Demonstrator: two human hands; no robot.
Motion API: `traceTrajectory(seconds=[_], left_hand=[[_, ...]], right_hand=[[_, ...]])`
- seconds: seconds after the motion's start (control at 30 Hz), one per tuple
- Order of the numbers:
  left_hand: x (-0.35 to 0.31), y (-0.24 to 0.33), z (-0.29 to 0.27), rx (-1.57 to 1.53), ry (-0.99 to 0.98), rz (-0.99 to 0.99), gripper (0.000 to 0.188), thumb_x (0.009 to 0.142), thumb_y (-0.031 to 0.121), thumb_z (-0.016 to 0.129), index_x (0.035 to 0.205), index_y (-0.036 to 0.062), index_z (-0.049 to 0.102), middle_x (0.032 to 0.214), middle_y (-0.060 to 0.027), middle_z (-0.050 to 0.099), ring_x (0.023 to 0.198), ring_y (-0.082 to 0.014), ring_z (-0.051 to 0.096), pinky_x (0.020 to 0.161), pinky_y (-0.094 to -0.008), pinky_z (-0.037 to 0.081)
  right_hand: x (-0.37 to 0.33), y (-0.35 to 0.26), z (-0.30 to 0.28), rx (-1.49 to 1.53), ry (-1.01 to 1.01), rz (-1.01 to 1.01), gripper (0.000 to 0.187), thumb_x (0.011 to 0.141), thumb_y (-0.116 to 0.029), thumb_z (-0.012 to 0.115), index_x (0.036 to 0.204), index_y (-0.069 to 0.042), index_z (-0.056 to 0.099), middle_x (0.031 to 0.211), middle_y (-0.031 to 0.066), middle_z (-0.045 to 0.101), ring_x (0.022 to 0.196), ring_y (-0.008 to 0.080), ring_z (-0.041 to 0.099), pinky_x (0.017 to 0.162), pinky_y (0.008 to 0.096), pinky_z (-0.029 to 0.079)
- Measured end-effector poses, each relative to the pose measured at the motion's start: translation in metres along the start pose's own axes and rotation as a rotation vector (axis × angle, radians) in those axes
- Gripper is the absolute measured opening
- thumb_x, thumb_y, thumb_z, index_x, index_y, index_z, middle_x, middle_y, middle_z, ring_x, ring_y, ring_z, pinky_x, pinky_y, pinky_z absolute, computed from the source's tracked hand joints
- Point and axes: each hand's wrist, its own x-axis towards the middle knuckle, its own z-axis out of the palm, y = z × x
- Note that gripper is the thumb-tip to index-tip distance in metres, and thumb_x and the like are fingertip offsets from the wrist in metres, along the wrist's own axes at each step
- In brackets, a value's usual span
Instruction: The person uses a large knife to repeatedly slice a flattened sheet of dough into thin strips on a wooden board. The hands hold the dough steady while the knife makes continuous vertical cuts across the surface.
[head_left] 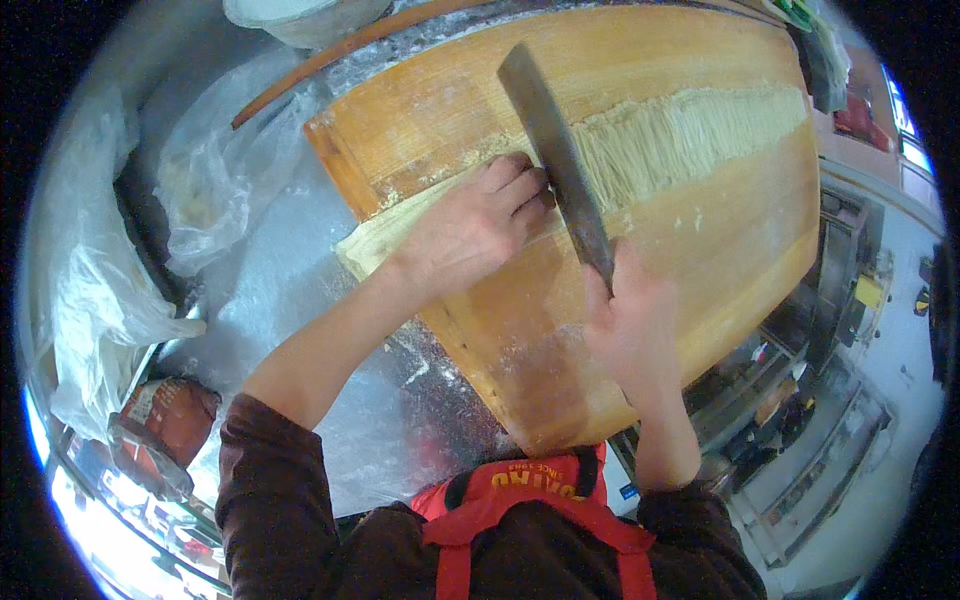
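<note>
My right hand (632, 318) grips the handle of a long, broad-bladed knife (556, 145). Its blade points away from me and stands across the end of a folded, pale yellow dough sheet (385, 236). Curled on top of that dough, my left hand (478, 222) presses it down with bent fingers, the knuckles close against the blade. To the right of the knife lies a long row of thin cut noodles (690, 140). Dough and noodles rest on a large wooden board (725, 240). My left palm hides part of the dough.
Flour and crumbs dust the board and the metal table (300, 270) to its left. A thin wooden rolling pin (345, 48) lies along the far side, near a pale bowl (300, 20). Clear plastic bags (225, 170) are at left, with a reddish-brown package (170, 420) nearer me.
</note>
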Motion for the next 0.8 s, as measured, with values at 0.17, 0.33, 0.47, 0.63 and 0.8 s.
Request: traceTrajectory(seconds=[0.17,0.33,0.47,0.63,0.8], left_hand=[[0.0,-0.002,0.001,-0.033,0.029,0.015,0.033,0.072,0.014,0.055,0.1,0.0002,0.065,0.106,-0.0113,0.059,0.108,-0.0263,0.05,0.094,-0.0323,0.044],[0.002,0.001,-0.003,-0.067,0.004,-0.002,0.035,0.072,0.014,0.055,0.103,0.0002,0.064,0.109,-0.0136,0.058,0.107,-0.0294,0.052,0.094,-0.0356,0.045],[-0.003,0.001,-0.007,0.008,-0.047,-0.002,0.036,0.072,0.013,0.055,0.104,0.0002,0.063,0.111,-0.0144,0.058,0.108,-0.0311,0.053,0.094,-0.0363,0.046],[-0.002,-0.001,0.0,-0.032,0.03,0.016,0.031,0.073,0.015,0.055,0.1,0.0015,0.064,0.105,-0.0104,0.058,0.107,-0.0259,0.05,0.093,-0.0326,0.044],[-0.001,0.0,-0.001,-0.043,0.023,0.007,0.033,0.072,0.014,0.055,0.102,0.0013,0.064,0.107,-0.0117,0.058,0.108,-0.0275,0.051,0.093,-0.0345,0.045]], right_hand=[[0.005,-0.01,-0.005,-0.112,-0.104,0.057,0.02,0.079,-0.009,0.061,0.089,-0.002,0.046,0.07,0.0185,0.059,0.067,0.0407,0.061,0.057,0.049,0.047],[0.033,0.004,0.016,-0.011,0.038,0.023,0.019,0.081,-0.01,0.061,0.092,-0.002,0.047,0.069,0.0196,0.058,0.063,0.0415,0.059,0.054,0.0482,0.045],[0.016,0.004,0.006,-0.002,0.072,-0.044,0.02,0.081,-0.011,0.061,0.09,-0.002,0.045,0.072,0.0192,0.059,0.065,0.0398,0.061,0.054,0.0474,0.047],[-0.003,-0.004,0.001,-0.073,-0.044,0.032,0.018,0.081,-0.008,0.059,0.09,-0.002,0.045,0.072,0.0195,0.059,0.065,0.0395,0.061,0.054,0.0478,0.047],[0.029,-0.013,0.008,-0.117,-0.03,0.067,0.018,0.08,-0.007,0.058,0.092,-0.001,0.046,0.069,0.0199,0.058,0.066,0.0396,0.061,0.055,0.0479,0.047]])
